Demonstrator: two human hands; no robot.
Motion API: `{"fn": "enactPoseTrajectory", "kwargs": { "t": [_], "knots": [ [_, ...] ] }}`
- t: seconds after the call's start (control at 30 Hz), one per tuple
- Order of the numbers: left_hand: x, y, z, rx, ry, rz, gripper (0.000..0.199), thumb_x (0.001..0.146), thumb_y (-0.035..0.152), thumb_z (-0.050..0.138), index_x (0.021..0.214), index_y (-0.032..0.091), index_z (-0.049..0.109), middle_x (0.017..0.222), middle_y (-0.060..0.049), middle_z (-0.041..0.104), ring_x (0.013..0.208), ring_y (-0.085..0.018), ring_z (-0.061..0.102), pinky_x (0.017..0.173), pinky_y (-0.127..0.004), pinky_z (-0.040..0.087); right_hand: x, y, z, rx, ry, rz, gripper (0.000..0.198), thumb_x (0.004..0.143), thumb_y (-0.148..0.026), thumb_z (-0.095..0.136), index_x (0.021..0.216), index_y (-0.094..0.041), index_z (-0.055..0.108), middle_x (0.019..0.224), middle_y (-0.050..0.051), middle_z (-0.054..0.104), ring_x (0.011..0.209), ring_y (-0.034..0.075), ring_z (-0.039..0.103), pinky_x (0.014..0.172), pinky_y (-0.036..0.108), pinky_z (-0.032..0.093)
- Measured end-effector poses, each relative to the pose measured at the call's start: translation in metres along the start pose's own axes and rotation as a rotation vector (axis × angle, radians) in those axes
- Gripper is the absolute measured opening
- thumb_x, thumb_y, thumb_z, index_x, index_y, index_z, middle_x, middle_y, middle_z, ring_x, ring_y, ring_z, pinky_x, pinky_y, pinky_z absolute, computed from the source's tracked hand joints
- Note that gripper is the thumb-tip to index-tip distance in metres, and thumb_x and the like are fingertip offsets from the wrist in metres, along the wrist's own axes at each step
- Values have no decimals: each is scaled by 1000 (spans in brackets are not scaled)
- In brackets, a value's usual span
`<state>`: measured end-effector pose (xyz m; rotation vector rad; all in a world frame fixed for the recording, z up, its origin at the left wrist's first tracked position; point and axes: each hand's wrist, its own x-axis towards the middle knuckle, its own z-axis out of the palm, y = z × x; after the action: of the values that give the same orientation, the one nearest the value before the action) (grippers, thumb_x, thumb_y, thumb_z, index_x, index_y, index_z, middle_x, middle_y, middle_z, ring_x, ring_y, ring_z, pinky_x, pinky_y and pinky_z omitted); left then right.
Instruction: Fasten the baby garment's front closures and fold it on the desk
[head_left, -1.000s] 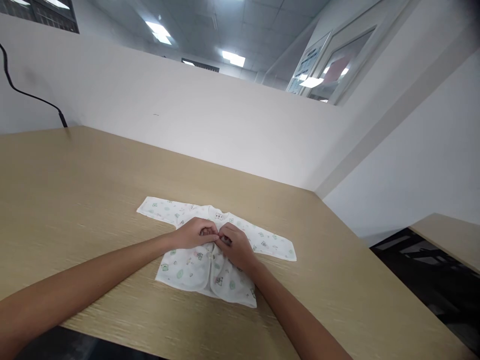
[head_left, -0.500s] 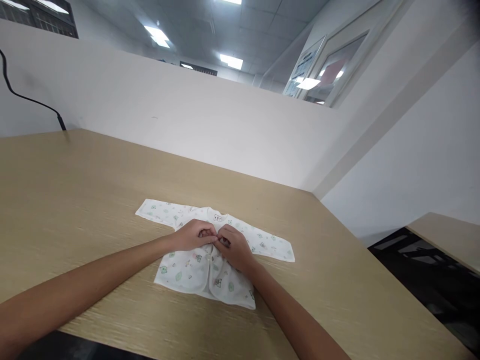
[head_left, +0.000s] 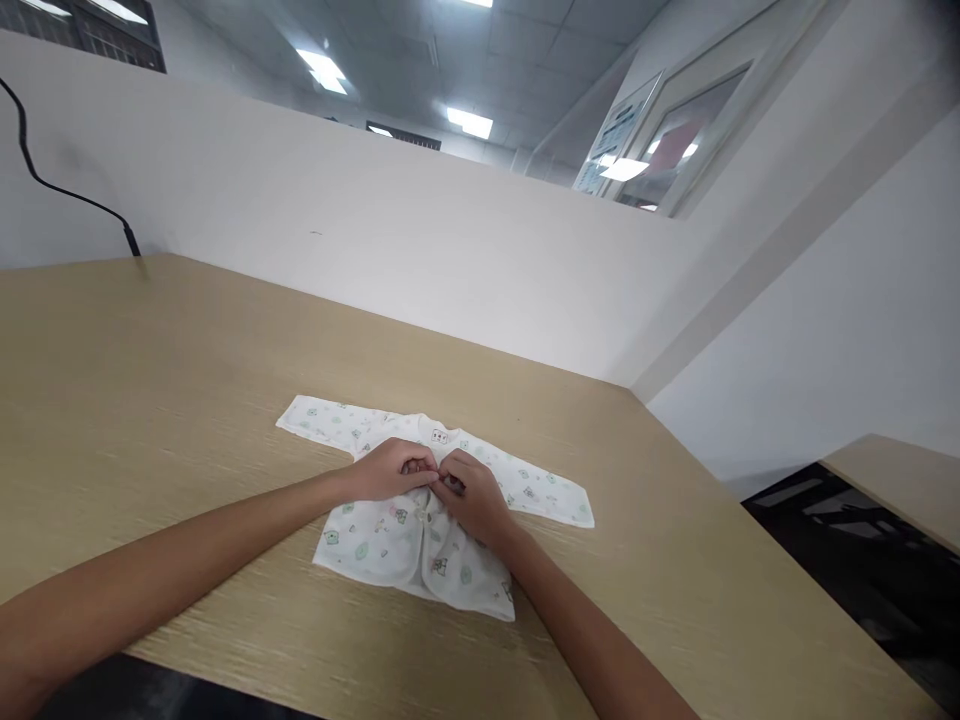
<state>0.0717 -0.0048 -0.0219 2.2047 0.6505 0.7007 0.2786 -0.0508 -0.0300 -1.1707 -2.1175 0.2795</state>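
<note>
A small white baby shirt (head_left: 369,545) with green and grey printed figures lies spread on the table, both sleeves stretched out sideways and a label showing inside its neckline. My left hand (head_left: 395,469) is closed in a pinch at the upper front opening of the shirt. Meeting it fingertip to fingertip, my right hand (head_left: 472,495) pinches the same front edge from the other side. Whatever fastener lies between the fingertips is hidden. Below the hands the front edges meet at one spot, then part slightly toward the hem.
The wooden table (head_left: 187,380) reaches back to a low white partition (head_left: 420,250). A black cable (head_left: 75,197) hangs down at the far left. To the right, beyond the table's edge, stand a dark framed object (head_left: 840,540) and another wooden surface (head_left: 900,480).
The whole view has shifted slightly, so everything sits a little farther right. Both hands keep their pinch on the shirt's front, with hardly any movement against the cloth.
</note>
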Motion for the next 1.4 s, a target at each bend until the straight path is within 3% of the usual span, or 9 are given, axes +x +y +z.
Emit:
{"fn": "enactPoseTrajectory", "kwargs": {
  "t": [0.3,0.53,0.67,0.77,0.87,0.97,1.13,1.4],
  "knots": [
    [-39,31,-14,336,74,85,20,97,33,51,104,24,68,95,-4,70,89,-19,61,82,-30,43,-2,-2,6,-89,-6,-85,19,93,-24,58,75,-20,55,81,3,59,78,17,54,70,28,41],
    [-44,33,-17,340,55,142,24,94,39,60,112,25,68,109,-6,69,106,-22,60,97,-37,42,-24,-26,-32,-19,-198,-41,11,94,-25,59,83,-21,60,85,2,63,79,16,57,71,28,43],
    [-49,28,-7,409,-45,164,53,86,53,68,131,27,62,135,-10,62,127,-31,53,110,-45,36,-45,-49,-39,34,-363,-38,20,91,-32,65,76,-21,58,78,1,62,71,14,55,63,25,40],
    [-54,21,1,461,-108,136,83,83,64,65,152,25,41,158,-13,39,146,-35,34,120,-49,24,-50,-58,-35,12,-402,-99,26,83,-40,73,74,-21,57,77,0,62,72,14,56,63,25,39],
    [-57,14,3,506,-177,71,97,84,70,59,160,23,22,166,-12,19,152,-35,18,124,-48,16,-48,-60,-32,-37,-410,-135,29,78,-43,77,77,-22,57,78,0,63,72,15,55,63,27,37],
    [-58,13,3,561,-235,28,102,84,75,54,161,23,12,167,-11,8,154,-35,8,125,-49,10,-48,-61,-32,-86,-426,-172,27,77,-39,76,79,-22,54,81,1,63,74,16,55,65,28,37],
    [-57,19,3,606,-244,-6,109,81,80,52,162,23,8,167,-12,7,154,-34,6,124,-49,7,-50,-69,-31,-116,-457,-201,15,82,-16,57,71,-21,48,74,1,59,68,15,51,66,28,36],
    [-55,21,5,619,-265,-20,122,73,85,54,162,18,4,167,-15,5,154,-37,6,124,-52,4,-51,-73,-34,-14,-431,-265,14,79,-14,54,69,-22,50,67,0,57,64,15,50,65,29,37]
  ]
}}
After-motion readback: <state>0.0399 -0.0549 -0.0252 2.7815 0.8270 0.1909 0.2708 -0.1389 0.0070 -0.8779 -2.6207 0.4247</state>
